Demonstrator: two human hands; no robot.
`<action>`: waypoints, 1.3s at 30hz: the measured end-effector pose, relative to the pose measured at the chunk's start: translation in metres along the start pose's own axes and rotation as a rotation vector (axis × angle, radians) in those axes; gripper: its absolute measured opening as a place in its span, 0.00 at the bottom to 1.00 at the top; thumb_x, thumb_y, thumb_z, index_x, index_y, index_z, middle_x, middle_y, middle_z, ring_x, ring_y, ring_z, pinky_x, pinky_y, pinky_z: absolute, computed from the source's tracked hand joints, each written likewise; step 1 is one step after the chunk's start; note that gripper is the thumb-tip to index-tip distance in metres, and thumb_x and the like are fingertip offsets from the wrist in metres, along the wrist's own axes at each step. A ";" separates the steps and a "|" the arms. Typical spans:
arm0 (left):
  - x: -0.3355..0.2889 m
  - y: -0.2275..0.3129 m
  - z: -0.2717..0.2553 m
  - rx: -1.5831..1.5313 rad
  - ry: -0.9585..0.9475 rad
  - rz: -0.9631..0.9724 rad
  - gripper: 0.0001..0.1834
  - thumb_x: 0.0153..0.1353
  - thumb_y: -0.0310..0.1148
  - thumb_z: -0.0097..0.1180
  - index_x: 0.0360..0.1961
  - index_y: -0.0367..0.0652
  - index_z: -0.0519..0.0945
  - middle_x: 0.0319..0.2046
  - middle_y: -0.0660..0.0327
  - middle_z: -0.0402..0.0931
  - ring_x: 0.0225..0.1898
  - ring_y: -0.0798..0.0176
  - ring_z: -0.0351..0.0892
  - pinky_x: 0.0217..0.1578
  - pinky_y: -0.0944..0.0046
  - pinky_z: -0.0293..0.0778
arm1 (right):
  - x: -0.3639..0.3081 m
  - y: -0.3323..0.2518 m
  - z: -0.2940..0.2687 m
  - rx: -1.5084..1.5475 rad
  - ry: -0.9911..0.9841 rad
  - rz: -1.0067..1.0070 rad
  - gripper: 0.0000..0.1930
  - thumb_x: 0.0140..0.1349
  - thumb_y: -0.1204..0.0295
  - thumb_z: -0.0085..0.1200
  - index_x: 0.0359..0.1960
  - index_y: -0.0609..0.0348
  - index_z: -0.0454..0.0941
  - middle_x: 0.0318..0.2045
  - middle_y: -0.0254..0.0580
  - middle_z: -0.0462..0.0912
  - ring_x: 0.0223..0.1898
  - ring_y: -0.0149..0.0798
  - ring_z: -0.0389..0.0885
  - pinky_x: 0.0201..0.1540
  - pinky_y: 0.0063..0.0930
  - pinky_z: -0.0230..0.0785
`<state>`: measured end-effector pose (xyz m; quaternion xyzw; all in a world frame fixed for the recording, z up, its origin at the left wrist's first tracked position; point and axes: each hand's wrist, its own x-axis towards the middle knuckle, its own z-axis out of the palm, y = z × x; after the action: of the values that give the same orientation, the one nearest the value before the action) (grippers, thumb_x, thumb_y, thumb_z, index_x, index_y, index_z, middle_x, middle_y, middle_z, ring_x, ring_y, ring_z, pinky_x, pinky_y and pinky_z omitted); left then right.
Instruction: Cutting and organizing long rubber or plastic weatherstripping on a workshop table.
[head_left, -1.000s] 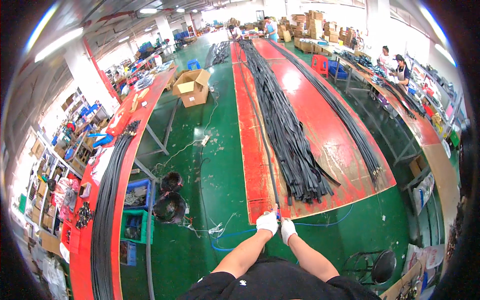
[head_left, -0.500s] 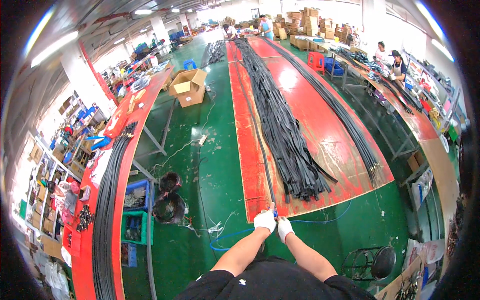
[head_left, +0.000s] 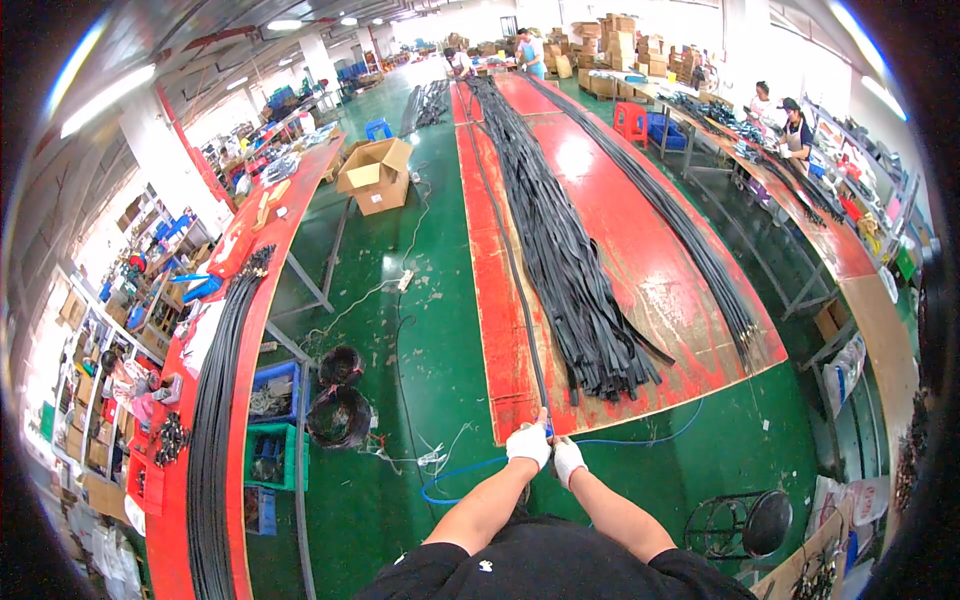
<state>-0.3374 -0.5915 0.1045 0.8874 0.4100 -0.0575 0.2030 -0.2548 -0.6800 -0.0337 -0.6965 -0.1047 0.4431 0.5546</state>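
Note:
Both my hands wear white gloves and meet at the near left corner of a long red table (head_left: 620,250). My left hand (head_left: 529,445) is closed around the near end of a single long black strip (head_left: 522,290), its thumb pointing up along it. A small blue piece (head_left: 549,429) shows between the hands; its kind is hard to make out. Close beside it, my right hand (head_left: 568,459) is closed, and what its fingers hold is hidden. A thick pile of flat black strips (head_left: 560,260) lies just beyond on the tabletop.
A bundle of thin black cords (head_left: 690,255) runs along the table's right side. A blue hose (head_left: 640,442) curves below its near edge. Left stands another red table (head_left: 170,500) with black cords (head_left: 215,400). A stool (head_left: 768,524), an open carton (head_left: 375,177) and co-workers are around.
My hands stay at the table corner in almost the same grip. At the left table, a person has shifted more into view.

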 end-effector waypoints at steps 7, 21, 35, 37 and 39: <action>0.005 0.000 0.008 -0.005 -0.007 0.005 0.45 0.64 0.50 0.61 0.81 0.60 0.58 0.50 0.41 0.82 0.47 0.39 0.87 0.49 0.44 0.82 | -0.006 -0.008 0.000 0.008 0.044 -0.020 0.17 0.80 0.56 0.43 0.46 0.52 0.80 0.25 0.35 0.76 0.19 0.34 0.69 0.20 0.35 0.60; -0.001 0.007 -0.002 -0.019 -0.026 0.015 0.43 0.64 0.47 0.61 0.79 0.56 0.61 0.48 0.43 0.82 0.48 0.41 0.87 0.49 0.46 0.82 | -0.027 -0.034 -0.006 0.014 0.027 0.130 0.19 0.81 0.60 0.44 0.54 0.64 0.80 0.46 0.47 0.86 0.46 0.41 0.80 0.51 0.37 0.72; -0.002 0.000 -0.008 0.015 -0.056 -0.002 0.48 0.62 0.46 0.63 0.81 0.57 0.56 0.52 0.42 0.81 0.49 0.41 0.86 0.51 0.45 0.81 | -0.042 -0.018 0.001 -0.008 0.015 0.111 0.18 0.81 0.59 0.43 0.54 0.60 0.78 0.33 0.41 0.80 0.30 0.38 0.77 0.33 0.36 0.71; -0.004 0.005 -0.007 0.012 -0.068 0.005 0.48 0.61 0.45 0.63 0.82 0.57 0.56 0.52 0.42 0.81 0.49 0.41 0.87 0.51 0.46 0.81 | -0.056 -0.023 -0.002 0.038 0.024 0.161 0.17 0.81 0.59 0.43 0.53 0.58 0.77 0.29 0.37 0.76 0.24 0.36 0.73 0.26 0.35 0.67; -0.004 0.007 -0.006 0.011 -0.073 0.006 0.48 0.61 0.43 0.62 0.82 0.57 0.56 0.52 0.42 0.81 0.49 0.41 0.87 0.51 0.46 0.81 | -0.066 -0.029 -0.004 0.075 0.036 0.189 0.16 0.81 0.58 0.43 0.51 0.56 0.77 0.27 0.35 0.73 0.19 0.34 0.69 0.21 0.34 0.62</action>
<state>-0.3351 -0.5957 0.1133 0.8869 0.3995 -0.0916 0.2130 -0.2805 -0.7139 0.0246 -0.6900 -0.0119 0.4842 0.5380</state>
